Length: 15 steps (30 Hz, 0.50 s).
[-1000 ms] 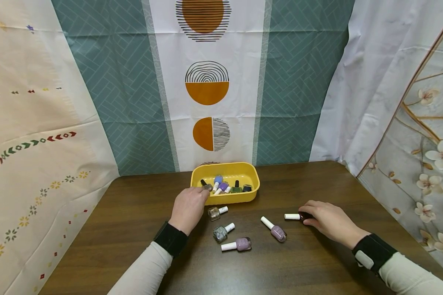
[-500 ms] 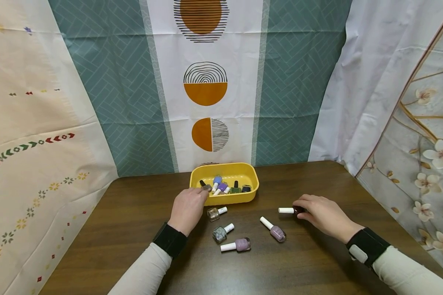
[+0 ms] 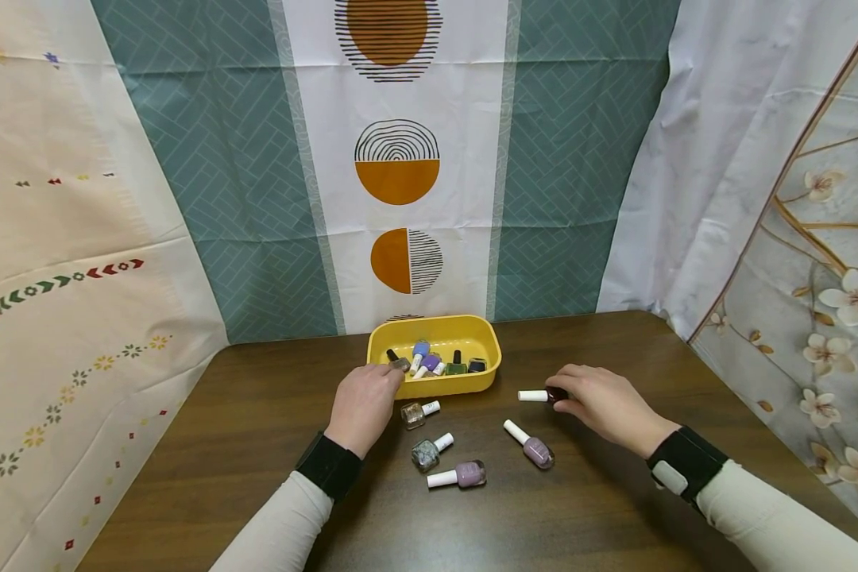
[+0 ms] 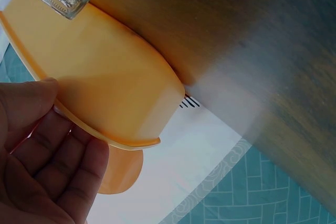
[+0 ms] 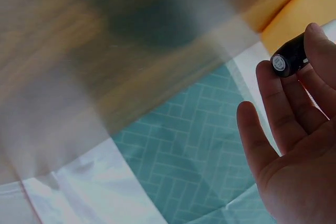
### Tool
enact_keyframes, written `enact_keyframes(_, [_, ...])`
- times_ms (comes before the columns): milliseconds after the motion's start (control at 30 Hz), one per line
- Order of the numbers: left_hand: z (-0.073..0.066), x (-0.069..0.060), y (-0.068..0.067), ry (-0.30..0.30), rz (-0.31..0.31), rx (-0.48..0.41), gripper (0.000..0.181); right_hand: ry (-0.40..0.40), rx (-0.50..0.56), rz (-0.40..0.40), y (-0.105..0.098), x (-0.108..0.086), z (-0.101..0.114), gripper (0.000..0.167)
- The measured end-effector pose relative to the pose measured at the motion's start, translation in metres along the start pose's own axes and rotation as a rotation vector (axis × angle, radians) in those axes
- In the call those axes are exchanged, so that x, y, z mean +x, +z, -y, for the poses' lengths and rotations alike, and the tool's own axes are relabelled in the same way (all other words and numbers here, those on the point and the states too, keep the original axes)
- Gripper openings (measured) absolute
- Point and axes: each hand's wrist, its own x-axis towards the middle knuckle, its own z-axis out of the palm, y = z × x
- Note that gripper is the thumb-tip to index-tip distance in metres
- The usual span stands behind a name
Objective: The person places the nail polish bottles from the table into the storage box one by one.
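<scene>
In the head view my left hand (image 3: 365,405) grips the near-left rim of the yellow tray (image 3: 443,387); the left wrist view shows thumb and fingers pinching that rim (image 4: 89,127). Right of the tray, my right hand (image 3: 610,403) holds a dark nail polish bottle (image 3: 556,394) by its body, its white cap pointing left. The bottle's base (image 5: 279,63) faces the right wrist camera, between thumb and fingers. Several bottles lie in the tray, among them a blue one (image 3: 421,348) and a green one (image 3: 456,369).
On the brown table (image 3: 543,524) in front of the tray lie a gold glitter bottle (image 3: 413,415), a grey glitter bottle (image 3: 425,454) and two mauve bottles, one (image 3: 470,474) pointing left and one (image 3: 539,453) slanted. Patterned cloths (image 3: 572,199) hang behind the table.
My right hand has moved left and away from the body, toward the tray, with the dark bottle in its fingers. My left hand has stayed at the tray rim.
</scene>
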Motion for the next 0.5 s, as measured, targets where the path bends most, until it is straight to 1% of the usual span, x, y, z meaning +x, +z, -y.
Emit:
enact_keyframes(167, [0.001,0.000,0.000,-0.005,0.008,-0.005,0.031,-0.017,0.014,-0.013,0.000,0.015,0.007,0.031])
enact_keyframes(500, [-0.001,0.000,-0.002,-0.008,0.012,-0.011,0.028,-0.045,0.032,-0.032,-0.001,0.045,0.023,0.033])
